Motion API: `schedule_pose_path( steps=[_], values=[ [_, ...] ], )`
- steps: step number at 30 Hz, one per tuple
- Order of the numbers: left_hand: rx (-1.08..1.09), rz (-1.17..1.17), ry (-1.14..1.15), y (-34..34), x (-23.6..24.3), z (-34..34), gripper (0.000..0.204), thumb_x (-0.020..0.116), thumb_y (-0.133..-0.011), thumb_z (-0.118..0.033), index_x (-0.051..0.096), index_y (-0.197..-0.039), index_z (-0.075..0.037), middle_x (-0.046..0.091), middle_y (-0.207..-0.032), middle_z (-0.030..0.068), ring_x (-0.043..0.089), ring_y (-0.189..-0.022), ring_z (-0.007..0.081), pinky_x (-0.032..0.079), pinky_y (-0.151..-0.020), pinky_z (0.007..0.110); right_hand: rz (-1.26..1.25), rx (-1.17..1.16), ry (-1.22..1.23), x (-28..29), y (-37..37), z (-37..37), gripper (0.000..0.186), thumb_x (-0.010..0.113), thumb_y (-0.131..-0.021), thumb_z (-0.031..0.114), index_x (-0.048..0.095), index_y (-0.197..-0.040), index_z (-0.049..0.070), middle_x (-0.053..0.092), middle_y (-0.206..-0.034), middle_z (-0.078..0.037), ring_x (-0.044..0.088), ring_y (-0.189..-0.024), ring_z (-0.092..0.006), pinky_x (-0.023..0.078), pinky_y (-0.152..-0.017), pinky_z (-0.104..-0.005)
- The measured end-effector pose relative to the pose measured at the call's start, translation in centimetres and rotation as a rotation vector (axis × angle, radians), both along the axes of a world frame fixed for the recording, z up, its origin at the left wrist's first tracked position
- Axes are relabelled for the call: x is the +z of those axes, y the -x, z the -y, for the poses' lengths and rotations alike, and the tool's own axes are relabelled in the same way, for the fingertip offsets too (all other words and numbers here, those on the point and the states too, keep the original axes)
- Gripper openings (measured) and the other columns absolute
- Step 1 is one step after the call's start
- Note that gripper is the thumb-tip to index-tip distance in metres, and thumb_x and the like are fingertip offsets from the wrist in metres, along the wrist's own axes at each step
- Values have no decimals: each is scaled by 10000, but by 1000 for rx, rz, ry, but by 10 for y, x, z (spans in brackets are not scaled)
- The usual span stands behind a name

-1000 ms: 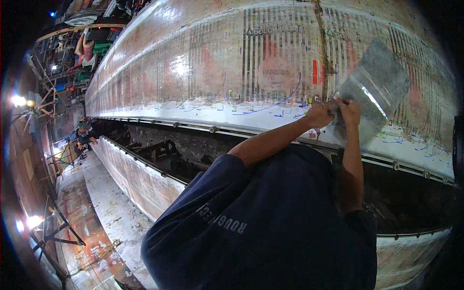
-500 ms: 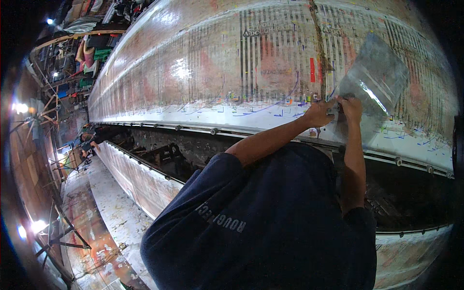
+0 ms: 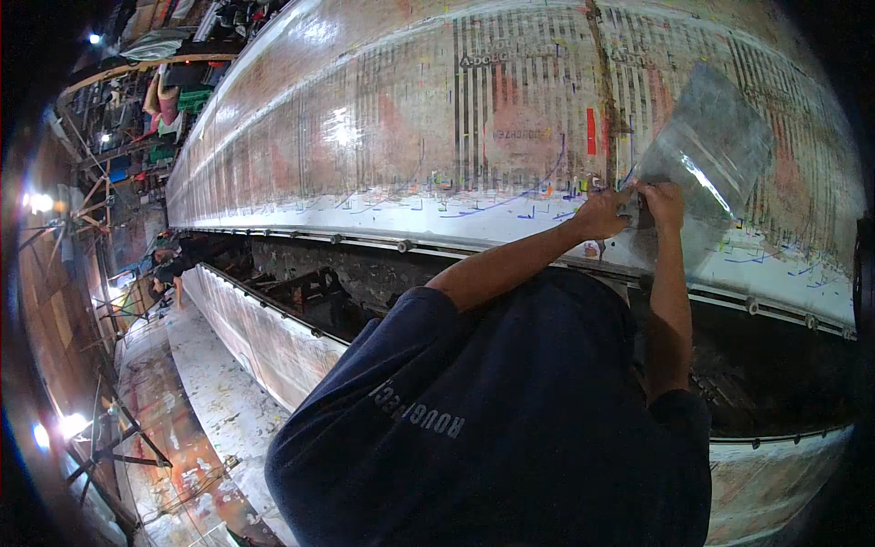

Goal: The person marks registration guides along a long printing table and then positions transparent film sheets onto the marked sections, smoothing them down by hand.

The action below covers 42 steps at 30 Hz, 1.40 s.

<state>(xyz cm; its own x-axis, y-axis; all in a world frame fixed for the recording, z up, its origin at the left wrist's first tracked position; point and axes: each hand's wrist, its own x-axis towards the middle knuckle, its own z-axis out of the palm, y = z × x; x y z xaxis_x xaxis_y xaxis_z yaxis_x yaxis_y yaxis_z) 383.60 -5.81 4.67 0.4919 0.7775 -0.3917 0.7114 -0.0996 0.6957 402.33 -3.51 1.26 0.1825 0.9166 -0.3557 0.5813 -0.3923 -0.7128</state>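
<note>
A clear, greyish plastic sheet (image 3: 715,128) lies slanted on the long printing table (image 3: 383,150), with a bright streak of light on it. My right hand (image 3: 663,204) is closed at the sheet's left edge, its fingers bent and pinching there. Just beside it, my left hand (image 3: 602,215) rests over the table's white border, fingers curled in and fingertips meeting those of the right. Whatever the left fingertips hold is too small to make out. Around both hands are small coloured marks and blue pen lines. A red strip (image 3: 591,132) sits farther up the table.
A metal rail with small stops (image 3: 404,246) runs along the table's near edge. Behind it is a dark gap, then a second long table (image 3: 260,324). Another person (image 3: 169,271) bends over at the far left, near bright lamps (image 3: 73,427) and metal stands.
My hands and the sheet stay almost in place. At the far left, the other person has shifted, and an arm now reaches down to the table.
</note>
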Motion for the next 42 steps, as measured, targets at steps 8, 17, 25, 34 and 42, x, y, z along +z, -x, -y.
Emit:
schedule_pose_path(
  steps=[8,17,25,34,42],
  values=[
    [92,88,145,1,-3,-4,600,629,-828,-319,500,-1363,-77,635,-1101,290,534,-1213,434,125,-1165,605,101,94,17,-4,1,-8,402,678,-771,407,744,-809,13,689,-777,-215,679,-788,-383,508,-737,-472],
    [137,-180,-437,-10,6,-12,348,633,-822,-180,602,-1116,4,620,-1036,284,563,-1110,432,442,-933,565,91,-31,21,-5,17,-1,307,637,-807,259,730,-950,3,698,-863,-230,685,-815,-383,511,-751,-439],
    [180,-91,-224,-28,-17,-22,264,627,-828,-163,642,-1053,-26,567,-1038,296,574,-1042,462,488,-865,550,-155,-49,-46,-27,-10,4,296,623,-847,251,718,-942,-13,686,-872,-252,663,-787,-363,491,-742,-427],
    [193,11,-145,-17,11,-18,329,683,-793,-137,674,-1117,-81,539,-1092,292,572,-1060,466,490,-902,538,-243,-179,93,26,-2,-31,583,709,-842,527,713,-841,-56,671,-693,-107,660,-689,-204,493,-646,-357],
    [154,15,-213,-23,14,-16,320,672,-796,-128,680,-1115,-92,555,-1081,254,592,-1033,453,511,-888,523,-234,-194,206,-6,-12,-29,557,722,-799,562,712,-905,15,684,-683,-83,672,-676,-240,509,-669,-395]
  ],
)
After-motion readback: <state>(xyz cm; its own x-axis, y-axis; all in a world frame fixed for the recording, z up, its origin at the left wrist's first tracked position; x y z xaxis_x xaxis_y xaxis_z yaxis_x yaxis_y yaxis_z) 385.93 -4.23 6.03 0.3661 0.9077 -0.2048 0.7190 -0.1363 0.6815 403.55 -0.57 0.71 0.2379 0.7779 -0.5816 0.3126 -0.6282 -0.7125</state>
